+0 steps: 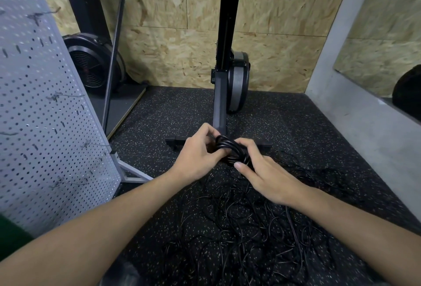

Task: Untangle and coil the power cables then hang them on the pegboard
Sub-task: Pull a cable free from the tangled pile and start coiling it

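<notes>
A small tight coil of black power cable [230, 149] is held up between both hands above the floor. My left hand [200, 153] grips its left side with curled fingers. My right hand [262, 171] wraps the right side, thumb pressed on the lower loops. Below and to the right, a big tangle of thin black cables [262, 224] sprawls over the speckled black rubber floor. The grey pegboard [45, 114] stands at the left, with several wire hooks [95, 144] sticking out and nothing hanging on them.
A black upright exercise machine [225, 57] stands straight ahead, its base bar just behind my hands. A fan-wheel machine [91, 64] sits at the back left. The pegboard's white foot [134, 171] reaches onto the floor. A grey wall with a mirror [376, 46] runs along the right.
</notes>
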The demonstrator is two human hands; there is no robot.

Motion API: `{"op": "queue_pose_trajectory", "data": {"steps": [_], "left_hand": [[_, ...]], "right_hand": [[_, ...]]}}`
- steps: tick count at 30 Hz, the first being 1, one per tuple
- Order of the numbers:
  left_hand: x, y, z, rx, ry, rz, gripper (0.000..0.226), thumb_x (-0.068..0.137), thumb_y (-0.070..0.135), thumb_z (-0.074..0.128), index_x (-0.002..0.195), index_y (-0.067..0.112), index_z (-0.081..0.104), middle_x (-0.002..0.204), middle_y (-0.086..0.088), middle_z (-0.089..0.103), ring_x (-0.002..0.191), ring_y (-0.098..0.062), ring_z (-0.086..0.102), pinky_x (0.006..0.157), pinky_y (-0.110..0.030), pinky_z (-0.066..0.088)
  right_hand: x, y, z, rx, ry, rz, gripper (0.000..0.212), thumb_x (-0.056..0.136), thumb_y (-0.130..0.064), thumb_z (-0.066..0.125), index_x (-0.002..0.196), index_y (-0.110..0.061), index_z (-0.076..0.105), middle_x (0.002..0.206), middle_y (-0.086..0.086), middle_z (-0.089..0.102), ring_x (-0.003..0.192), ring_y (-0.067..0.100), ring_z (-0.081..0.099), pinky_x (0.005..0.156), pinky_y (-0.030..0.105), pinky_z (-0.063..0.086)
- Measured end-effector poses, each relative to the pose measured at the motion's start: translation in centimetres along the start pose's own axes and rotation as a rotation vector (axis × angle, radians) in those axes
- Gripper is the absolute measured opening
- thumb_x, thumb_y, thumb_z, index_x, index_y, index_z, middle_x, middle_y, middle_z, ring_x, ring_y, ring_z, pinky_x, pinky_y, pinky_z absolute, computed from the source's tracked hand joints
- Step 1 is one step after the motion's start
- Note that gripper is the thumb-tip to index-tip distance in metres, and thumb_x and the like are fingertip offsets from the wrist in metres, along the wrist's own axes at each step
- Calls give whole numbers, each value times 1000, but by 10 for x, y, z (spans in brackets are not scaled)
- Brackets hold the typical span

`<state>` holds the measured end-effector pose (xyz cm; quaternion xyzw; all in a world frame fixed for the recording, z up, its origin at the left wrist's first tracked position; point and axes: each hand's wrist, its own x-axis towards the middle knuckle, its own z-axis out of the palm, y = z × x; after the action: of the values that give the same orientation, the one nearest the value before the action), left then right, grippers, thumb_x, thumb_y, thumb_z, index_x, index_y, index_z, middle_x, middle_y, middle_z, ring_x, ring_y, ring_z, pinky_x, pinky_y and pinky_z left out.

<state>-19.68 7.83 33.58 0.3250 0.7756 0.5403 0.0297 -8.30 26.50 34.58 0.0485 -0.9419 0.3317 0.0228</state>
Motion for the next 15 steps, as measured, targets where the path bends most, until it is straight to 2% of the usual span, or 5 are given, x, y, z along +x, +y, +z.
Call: {"op": "queue_pose_trajectory", "data": {"steps": [3,6,9,12,15], "left_hand": [[-2,-1,-5,85,31,1,24,94,24,77,101,23,54,82,3,77,72,-19,74,73,-41,61],[-3,-4,-13,111,-5,-68,16,94,25,75,97,23,60,81,2,77,73,-18,75,73,-44,62],[-9,-13,-24,136,-136,-115,11,97,34,72,106,31,66,91,7,78,84,-9,75,83,-37,59],[-17,-20,-39,335,-226,-45,49,87,55,78,131,40,63,122,15,65,112,-1,63,99,-29,50],[-25,-18,-39,449,-324,61,82,79,63,81,151,42,48,140,20,51,132,-1,49,112,-26,40]], "right_hand": [[4,1,7,24,-3,19,43,109,-47,41,147,-53,20,89,5,71,75,13,64,75,33,50],[10,2,10,74,28,35,43,109,-48,42,150,-56,32,114,-17,70,96,1,64,90,34,51],[13,5,10,150,15,76,35,109,-48,44,142,-55,48,100,-17,75,87,7,71,81,35,60],[14,11,9,151,-29,140,31,107,-52,45,136,-47,55,113,-5,75,97,21,73,82,44,62],[13,13,13,170,-83,130,31,106,-52,47,135,-46,57,111,-13,74,94,19,74,81,45,63]]}}
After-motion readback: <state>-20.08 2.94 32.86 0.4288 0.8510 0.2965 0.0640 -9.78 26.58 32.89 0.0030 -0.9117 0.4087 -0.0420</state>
